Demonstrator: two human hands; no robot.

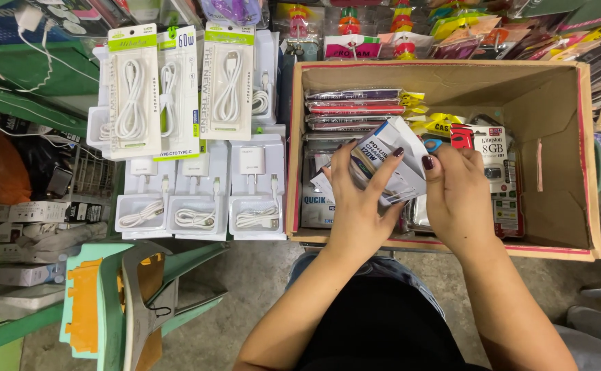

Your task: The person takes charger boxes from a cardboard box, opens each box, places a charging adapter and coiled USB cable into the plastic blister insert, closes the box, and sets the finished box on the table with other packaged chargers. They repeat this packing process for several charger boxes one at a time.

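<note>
Over the cardboard box (554, 89), I see both hands' grip pinching a white packet (390, 161); packets beneath remain unsorted.

- left hand (359, 206)
- right hand (458, 196)

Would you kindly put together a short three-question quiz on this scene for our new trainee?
1. True or false: both hands hold the small white and blue packet above the cardboard box.
2. Which lies left of the box: A) white cable packs, B) bottles, C) shoes?
3. Fill in: the charger packs lie ____ the cable packs in the picture.

Key: 1 true, the left hand and right hand both grip it. 2 A. 3 below.
</note>
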